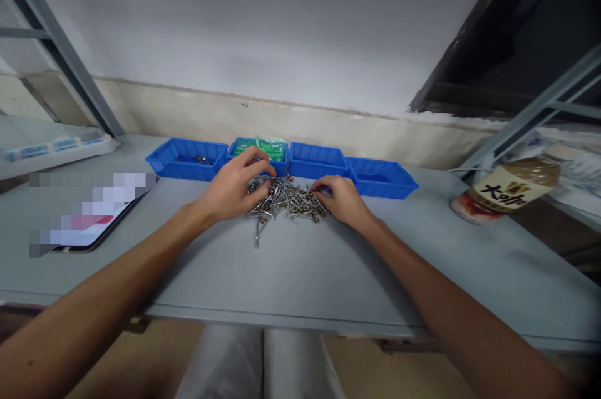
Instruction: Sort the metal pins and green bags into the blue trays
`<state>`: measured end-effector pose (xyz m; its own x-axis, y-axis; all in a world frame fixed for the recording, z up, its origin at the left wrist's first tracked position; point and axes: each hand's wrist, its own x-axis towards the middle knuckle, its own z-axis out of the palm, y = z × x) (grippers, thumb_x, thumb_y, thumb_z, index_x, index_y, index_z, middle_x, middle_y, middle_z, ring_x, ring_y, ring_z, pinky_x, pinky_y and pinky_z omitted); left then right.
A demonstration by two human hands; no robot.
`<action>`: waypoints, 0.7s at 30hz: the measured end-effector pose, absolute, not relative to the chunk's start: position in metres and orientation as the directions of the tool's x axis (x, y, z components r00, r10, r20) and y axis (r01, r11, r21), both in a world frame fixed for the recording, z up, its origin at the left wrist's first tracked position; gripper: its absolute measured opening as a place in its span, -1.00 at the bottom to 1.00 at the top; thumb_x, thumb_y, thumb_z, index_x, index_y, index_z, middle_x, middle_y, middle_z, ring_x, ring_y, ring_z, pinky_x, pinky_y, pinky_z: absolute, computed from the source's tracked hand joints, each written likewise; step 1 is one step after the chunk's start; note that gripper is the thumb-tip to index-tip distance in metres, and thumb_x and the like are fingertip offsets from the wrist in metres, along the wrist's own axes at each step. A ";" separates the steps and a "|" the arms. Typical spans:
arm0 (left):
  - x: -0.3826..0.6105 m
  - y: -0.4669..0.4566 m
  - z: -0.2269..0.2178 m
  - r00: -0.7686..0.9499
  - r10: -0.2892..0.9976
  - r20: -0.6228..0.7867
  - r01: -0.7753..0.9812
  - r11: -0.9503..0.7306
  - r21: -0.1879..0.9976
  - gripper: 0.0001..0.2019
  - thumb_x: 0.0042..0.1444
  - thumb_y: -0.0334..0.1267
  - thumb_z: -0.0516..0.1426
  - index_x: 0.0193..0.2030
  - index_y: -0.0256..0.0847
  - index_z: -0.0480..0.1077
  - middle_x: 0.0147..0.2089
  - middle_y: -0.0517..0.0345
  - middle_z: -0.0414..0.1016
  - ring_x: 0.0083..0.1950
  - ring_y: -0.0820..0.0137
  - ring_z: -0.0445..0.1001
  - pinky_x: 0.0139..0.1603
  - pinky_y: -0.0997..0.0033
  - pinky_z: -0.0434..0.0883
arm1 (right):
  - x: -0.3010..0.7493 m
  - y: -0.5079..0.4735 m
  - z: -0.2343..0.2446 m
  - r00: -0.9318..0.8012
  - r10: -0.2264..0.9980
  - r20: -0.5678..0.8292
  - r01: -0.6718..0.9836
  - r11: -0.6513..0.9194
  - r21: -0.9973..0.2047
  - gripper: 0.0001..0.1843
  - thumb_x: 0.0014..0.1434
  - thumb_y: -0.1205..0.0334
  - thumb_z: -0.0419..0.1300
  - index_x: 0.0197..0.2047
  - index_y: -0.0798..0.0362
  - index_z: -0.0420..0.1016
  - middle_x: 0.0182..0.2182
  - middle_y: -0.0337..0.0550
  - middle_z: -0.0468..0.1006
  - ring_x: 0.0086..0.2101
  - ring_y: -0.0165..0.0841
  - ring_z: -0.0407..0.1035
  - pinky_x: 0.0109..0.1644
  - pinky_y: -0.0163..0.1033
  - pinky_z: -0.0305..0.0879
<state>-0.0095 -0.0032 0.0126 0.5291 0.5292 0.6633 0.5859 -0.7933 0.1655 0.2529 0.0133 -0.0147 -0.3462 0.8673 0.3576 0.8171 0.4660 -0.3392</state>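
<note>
A loose pile of thin silver metal screws (287, 200), some with brass-coloured ends, lies on the grey table in front of me. My left hand (237, 186) is at the pile's left side, its fingers curled towards the thumb; whatever sits between them is too small to make out. At the right edge of the pile, my right hand (344, 200) pinches with thumb and fingertips, and a thin silver shank shows by them, apparently a screw. One stray piece (257, 235) points out of the heap towards me.
Blue bins stand in a row behind the pile: the left bin (162, 164) holds a few dark pieces, another a green packet (277, 150). A third bin (319, 167) and fourth bin (387, 190) follow. A phone (101, 223), power strip (61, 148) and bottle (509, 189) flank them.
</note>
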 end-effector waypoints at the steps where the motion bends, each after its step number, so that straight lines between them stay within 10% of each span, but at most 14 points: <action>1: -0.009 -0.003 0.012 0.530 0.533 0.660 0.581 -0.795 0.175 -0.85 0.14 -0.37 0.08 -0.15 -0.19 0.39 -0.08 0.05 0.33 -0.13 0.33 0.42 -0.07 0.24 0.43 | 0.253 0.014 -0.015 -0.342 0.865 0.368 0.809 0.470 -0.353 -0.86 0.06 0.44 0.24 -0.31 0.08 0.60 -0.32 -0.13 0.64 -0.30 -0.31 0.45 -0.17 -0.23 0.29; 8: -0.003 -0.004 0.007 0.546 0.540 0.640 0.535 -0.813 0.230 -0.85 0.14 -0.40 0.07 -0.16 -0.20 0.40 -0.10 0.06 0.35 -0.13 0.35 0.42 -0.06 0.24 0.43 | 0.247 0.012 -0.012 -0.191 0.843 0.502 0.702 0.475 -0.530 -0.93 0.06 0.38 0.26 -0.40 0.07 0.58 -0.40 -0.14 0.62 -0.38 -0.34 0.46 -0.20 -0.20 0.36; 14: 0.005 -0.005 0.001 0.549 0.532 0.645 0.459 -0.837 0.299 -0.85 0.17 -0.39 0.09 -0.13 -0.19 0.41 -0.13 0.09 0.39 -0.12 0.38 0.43 -0.05 0.29 0.43 | 0.226 0.001 -0.007 -0.087 0.896 0.435 0.285 0.441 -0.851 -0.89 -0.01 0.27 0.33 -0.35 0.06 0.55 -0.40 -0.17 0.59 -0.36 -0.36 0.46 -0.20 -0.19 0.41; 21: 0.011 -0.008 0.000 0.532 0.534 0.657 0.417 -0.841 0.345 -0.85 0.20 -0.26 0.17 -0.10 -0.21 0.43 -0.15 0.11 0.48 -0.10 0.40 0.45 -0.04 0.34 0.41 | 0.205 -0.018 -0.007 -0.139 0.920 0.366 0.015 0.371 -0.928 -0.84 -0.06 0.22 0.39 -0.35 0.03 0.57 -0.36 -0.20 0.59 -0.30 -0.37 0.45 -0.12 -0.17 0.40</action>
